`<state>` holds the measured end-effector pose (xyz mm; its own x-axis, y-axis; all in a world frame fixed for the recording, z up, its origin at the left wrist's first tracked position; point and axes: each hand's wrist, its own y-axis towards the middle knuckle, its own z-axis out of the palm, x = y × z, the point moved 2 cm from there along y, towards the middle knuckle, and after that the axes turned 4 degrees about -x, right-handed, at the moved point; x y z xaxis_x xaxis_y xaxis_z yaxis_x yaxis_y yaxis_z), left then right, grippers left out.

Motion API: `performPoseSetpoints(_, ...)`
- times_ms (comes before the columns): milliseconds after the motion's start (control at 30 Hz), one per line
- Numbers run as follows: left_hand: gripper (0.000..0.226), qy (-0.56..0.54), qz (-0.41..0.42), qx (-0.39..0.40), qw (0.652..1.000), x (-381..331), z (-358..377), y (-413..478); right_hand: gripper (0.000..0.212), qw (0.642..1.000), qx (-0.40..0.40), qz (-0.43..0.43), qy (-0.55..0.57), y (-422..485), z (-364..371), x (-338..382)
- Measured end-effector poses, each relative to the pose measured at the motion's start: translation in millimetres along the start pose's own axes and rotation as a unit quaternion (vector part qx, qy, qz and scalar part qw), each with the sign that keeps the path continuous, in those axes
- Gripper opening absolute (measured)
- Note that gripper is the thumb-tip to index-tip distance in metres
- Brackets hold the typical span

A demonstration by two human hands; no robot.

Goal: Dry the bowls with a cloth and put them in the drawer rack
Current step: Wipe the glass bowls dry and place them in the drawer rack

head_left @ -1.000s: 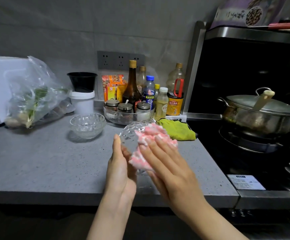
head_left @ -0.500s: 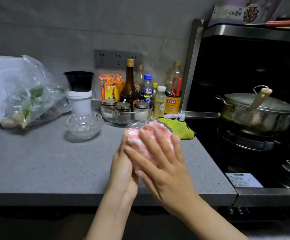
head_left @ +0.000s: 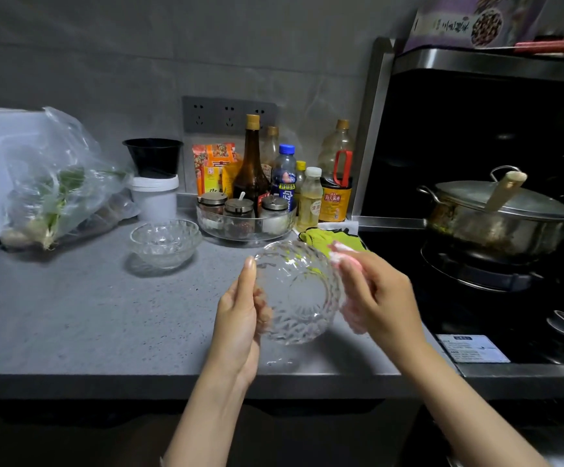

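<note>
Head cam, looking down over the front edge of the worktop (head_left: pixel 71 315). Gripping a glass bowl (head_left: pixel 299 293) by its left rim with the left hand (head_left: pixel 240 318), thumb up the front, fingers showing through the glass behind. Tipped on its side and lifted clear of the worktop, probably to let the pink cloth (head_left: pixel 344 257) reach the whole wall without chasing it around. Clutching that cloth, bunched, in the right hand (head_left: pixel 380 298), pressed against the bowl's right side. So: bowl squarely between both hands, touching each, above the front edge near the stove (head_left: pixel 476 274) end. No telling mouth-first or base-first toward the lens. Looks like mid-wipe, honestly. Got a second glass bowl (head_left: pixel 164 242) sitting upright further back toward the left, well apart from both hands, presumably waiting its turn. No drawer rack in sight yet.
</note>
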<state>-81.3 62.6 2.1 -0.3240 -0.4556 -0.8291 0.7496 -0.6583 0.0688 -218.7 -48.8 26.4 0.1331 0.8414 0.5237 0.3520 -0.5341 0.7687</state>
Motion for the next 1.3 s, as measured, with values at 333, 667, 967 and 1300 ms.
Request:
performPoseSetpoints(333, 0.018, 0.043, 0.017, -0.024, 0.999, 16.0, -13.7, 13.7, 0.035, 0.943, 0.255, 0.111, -0.184, -46.4, -29.4, -85.9)
performPoseSetpoints(667, 0.024, 0.097, -0.028, 0.168, 0.981, 57.4, 59.2, -22.7, 0.04, 0.951, 0.163, 0.243, 0.098, -38.1, -102.3, -54.9)
performPoseSetpoints(967, 0.095, 0.143, -0.151, 0.396, 0.894, 152.4, 160.6, -88.7, 0.061, 0.879, 0.261, 0.345, 0.2, -84.4, -236.8, -75.0)
performPoseSetpoints(1300, 0.044, 0.242, -0.125, 0.474, 0.838, 286.9, 219.8, -149.8, 0.022, 0.837, 0.163, 0.484, 0.197, -177.6, -337.0, -157.6)
